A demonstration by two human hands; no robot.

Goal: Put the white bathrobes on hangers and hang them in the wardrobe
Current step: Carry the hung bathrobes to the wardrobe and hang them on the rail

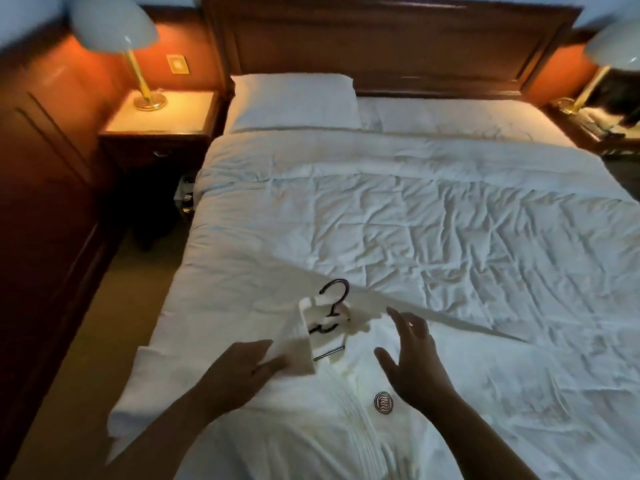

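We seem midway: the dark hooked hanger (337,299) sits in the white towelling bathrobe (311,438), whose collar our left hand (239,372) pinches. Our right hand (412,358) hovers, fingers spread wide. Hanging it up remains.

You see: soft cloth bathrobe (311,427) white, ribbed stripes down its collar | round chest emblem (383,403) dark wavy lines in a reddish ring | thin hooked hangers (344,296) black | crumpled bed duvet (433,220) plain white | panelled wooden headboard (381,46) reddish brown | dome-shaded bedside lamp (114,22) pale shade, gold stem
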